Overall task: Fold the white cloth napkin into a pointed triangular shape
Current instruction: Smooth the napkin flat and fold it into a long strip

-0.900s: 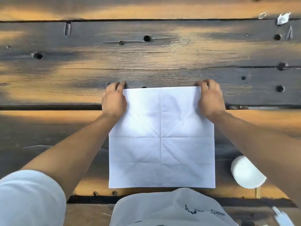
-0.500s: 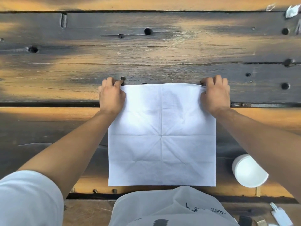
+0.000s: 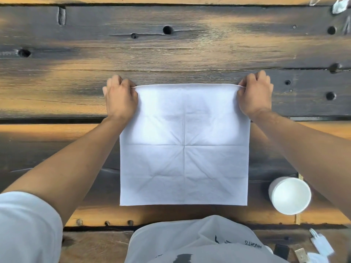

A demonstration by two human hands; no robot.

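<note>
Under both fists the napkin's [image 3: 183, 145] far corners are hidden; fingertips curl out of sight. Left hand [image 3: 120, 97] and right hand [image 3: 254, 93] each pinch a corner, far edge lifted taut between them. Near edge lies flat close to the table's [image 3: 190, 50] front. Bare planks beyond. Cloth white, square, cross-creased; wood dark, weathered, holed. Round white cup [image 3: 290, 196] just right, partly under the forearm.

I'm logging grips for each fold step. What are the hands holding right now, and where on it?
The white napkin: left hand pinches its far left corner, right hand its far right corner.
</note>
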